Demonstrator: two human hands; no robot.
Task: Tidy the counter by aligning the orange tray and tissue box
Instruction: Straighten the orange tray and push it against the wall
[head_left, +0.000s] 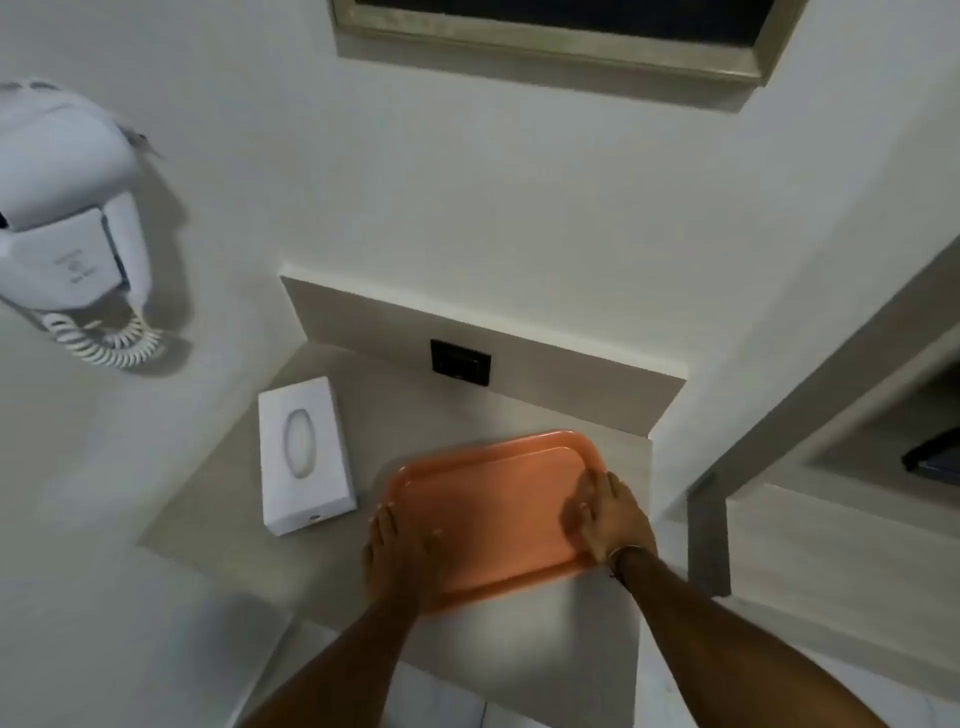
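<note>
The left hand (400, 556) is laid on the near left corner of the tray (493, 493), fingers spread over the rim, thumb on the tray floor. The right hand (608, 519) is pressed flat on the tray's right end, fingers extended, nothing clasped. The tray is set on the counter (395, 415), slightly askew. The tissue box (304, 462) is seen just left of the tray, not touching it.
</note>
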